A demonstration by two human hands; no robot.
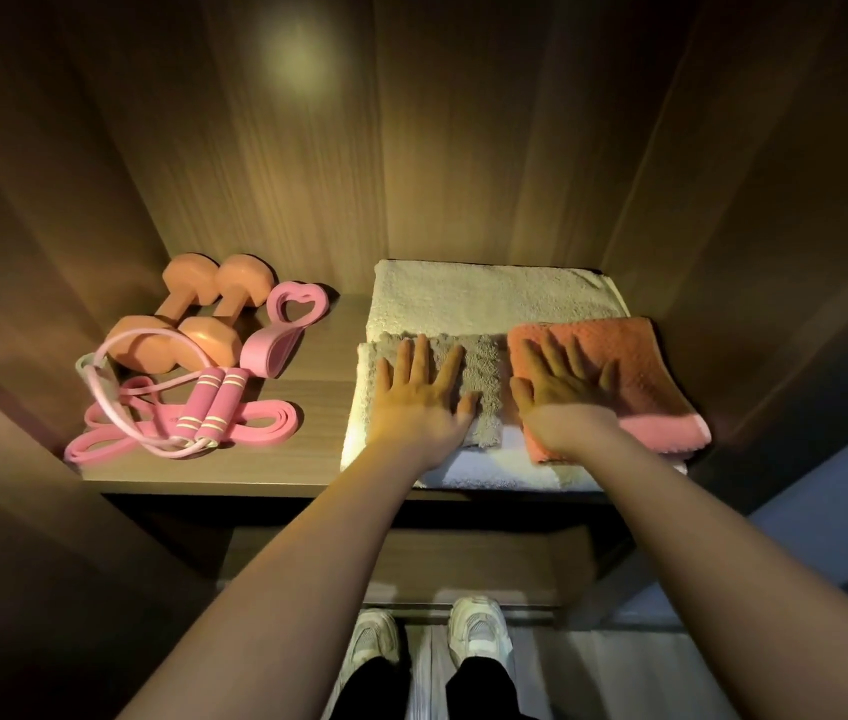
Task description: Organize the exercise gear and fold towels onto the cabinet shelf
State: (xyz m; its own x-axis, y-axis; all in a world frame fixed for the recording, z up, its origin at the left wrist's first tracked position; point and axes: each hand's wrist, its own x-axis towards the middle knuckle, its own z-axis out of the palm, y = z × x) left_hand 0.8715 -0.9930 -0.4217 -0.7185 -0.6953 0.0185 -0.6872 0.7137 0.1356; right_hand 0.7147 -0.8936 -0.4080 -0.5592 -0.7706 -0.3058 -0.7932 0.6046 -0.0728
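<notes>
**As Palms Press Down on the Shelf (323,356)**

Fingers spread, the left hand (419,394) presses the grey towel (484,366), the right hand (562,389) the coral towel (635,366) just beside it, both atop a white towel (479,296) at the shelf's right; dumbbells (193,314) and skipping rope (214,402) lie left.

Bare forearms (276,579), blk trousers (481,685) & chunky off-white sneakers (479,628)

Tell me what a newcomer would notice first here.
On the right of the shelf, the left hand lies flat on a grey towel and the right hand on a coral towel, side by side atop a larger white towel. At the left, the warm-lit orange dumbbells and pink skipping rope catch the eye next.
</notes>
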